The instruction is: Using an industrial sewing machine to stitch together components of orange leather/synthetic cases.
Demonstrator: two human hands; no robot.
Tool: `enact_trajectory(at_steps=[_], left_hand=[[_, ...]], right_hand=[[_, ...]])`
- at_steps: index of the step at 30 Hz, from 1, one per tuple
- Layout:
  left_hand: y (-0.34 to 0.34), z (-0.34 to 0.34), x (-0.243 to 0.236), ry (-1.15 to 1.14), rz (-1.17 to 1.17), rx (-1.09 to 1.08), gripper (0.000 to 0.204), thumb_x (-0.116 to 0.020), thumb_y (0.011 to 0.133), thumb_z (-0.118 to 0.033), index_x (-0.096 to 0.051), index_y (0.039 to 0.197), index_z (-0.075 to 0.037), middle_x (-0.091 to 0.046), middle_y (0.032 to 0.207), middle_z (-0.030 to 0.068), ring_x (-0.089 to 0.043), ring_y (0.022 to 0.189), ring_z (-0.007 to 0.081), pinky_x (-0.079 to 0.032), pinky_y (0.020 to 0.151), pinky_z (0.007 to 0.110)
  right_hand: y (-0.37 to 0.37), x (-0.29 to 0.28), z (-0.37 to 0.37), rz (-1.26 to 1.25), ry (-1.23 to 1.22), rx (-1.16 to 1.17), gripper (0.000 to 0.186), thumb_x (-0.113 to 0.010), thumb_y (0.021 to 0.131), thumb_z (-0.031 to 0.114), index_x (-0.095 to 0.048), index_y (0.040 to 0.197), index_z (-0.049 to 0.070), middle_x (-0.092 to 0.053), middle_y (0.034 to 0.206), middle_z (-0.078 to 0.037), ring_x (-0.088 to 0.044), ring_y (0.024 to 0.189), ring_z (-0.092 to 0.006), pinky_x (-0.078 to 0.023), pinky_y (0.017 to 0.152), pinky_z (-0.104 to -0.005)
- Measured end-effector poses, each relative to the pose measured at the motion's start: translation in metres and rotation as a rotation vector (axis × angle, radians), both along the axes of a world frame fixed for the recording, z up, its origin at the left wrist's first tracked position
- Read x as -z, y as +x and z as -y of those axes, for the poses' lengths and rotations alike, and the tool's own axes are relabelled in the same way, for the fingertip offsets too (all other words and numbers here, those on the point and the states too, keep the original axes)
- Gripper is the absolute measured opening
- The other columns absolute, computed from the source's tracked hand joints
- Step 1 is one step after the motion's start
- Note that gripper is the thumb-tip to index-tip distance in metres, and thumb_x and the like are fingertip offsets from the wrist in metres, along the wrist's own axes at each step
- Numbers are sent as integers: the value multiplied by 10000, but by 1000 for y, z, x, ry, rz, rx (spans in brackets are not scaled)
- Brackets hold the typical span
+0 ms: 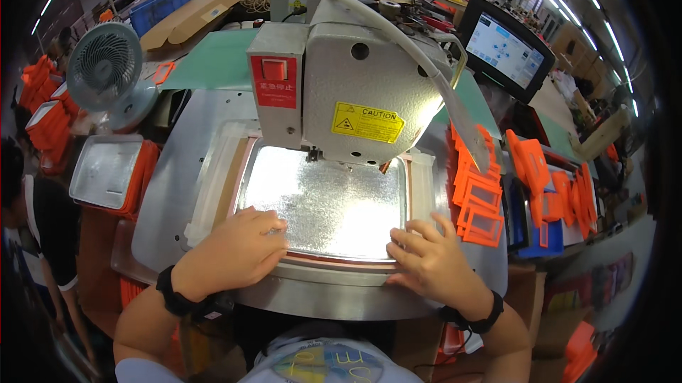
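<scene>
A shiny silver foil sheet [320,202] lies in a rectangular frame [341,265] under the head of a grey industrial sewing machine [355,84]. My left hand [238,248] rests at the sheet's near left corner, its bent fingers touching the edge and nothing visible in them. At the near right corner is my right hand [435,259], fingers spread, its tips on the sheet's border. The needle area [348,163] sits over the far part of the sheet and is partly hidden by the machine head.
Orange frames with clear windows [479,202] lie right of the machine plate. Orange-edged silver pieces [106,170] are stacked at left, below a fan [106,63]. A control screen [506,49] stands far right. Another person [53,227] is at far left.
</scene>
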State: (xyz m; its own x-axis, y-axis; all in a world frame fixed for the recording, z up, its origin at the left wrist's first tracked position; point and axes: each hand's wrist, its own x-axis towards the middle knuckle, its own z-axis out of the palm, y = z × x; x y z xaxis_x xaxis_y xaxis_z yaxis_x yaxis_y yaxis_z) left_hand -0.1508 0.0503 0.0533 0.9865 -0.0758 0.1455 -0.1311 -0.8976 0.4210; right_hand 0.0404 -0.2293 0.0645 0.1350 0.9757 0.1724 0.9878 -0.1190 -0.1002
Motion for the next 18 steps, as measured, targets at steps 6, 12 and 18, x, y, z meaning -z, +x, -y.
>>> enact_trajectory(at_steps=[6, 12, 18], left_hand=[[61, -3, -3, 302, 11, 57, 286, -737, 808, -216, -630, 1019, -55, -610, 1111, 134, -580, 1097, 286, -406, 1051, 449], [108, -31, 0, 100, -132, 256, 597, -786, 765, -329, -541, 1217, -27, -542, 1330, 167, -489, 1266, 335, -328, 1129, 440], [108, -25, 9, 67, -129, 247, 669, -769, 787, -318, -514, 1319, -1, -489, 1433, 187, -435, 1344, 365, -317, 1147, 446]], right_hand=[[7, 5, 0, -31, -22, -39, 432, -817, 686, 239, -654, 1047, 65, -625, 1122, -64, -546, 1195, -261, -317, 1091, -593], [4, 7, -1, -24, -14, -8, 429, -822, 680, 226, -660, 1044, 70, -625, 1153, -66, -551, 1205, -256, -331, 1083, -587], [5, 7, 2, -62, 8, -8, 408, -804, 696, 224, -661, 1034, 44, -619, 1130, -84, -544, 1198, -263, -349, 1080, -540]])
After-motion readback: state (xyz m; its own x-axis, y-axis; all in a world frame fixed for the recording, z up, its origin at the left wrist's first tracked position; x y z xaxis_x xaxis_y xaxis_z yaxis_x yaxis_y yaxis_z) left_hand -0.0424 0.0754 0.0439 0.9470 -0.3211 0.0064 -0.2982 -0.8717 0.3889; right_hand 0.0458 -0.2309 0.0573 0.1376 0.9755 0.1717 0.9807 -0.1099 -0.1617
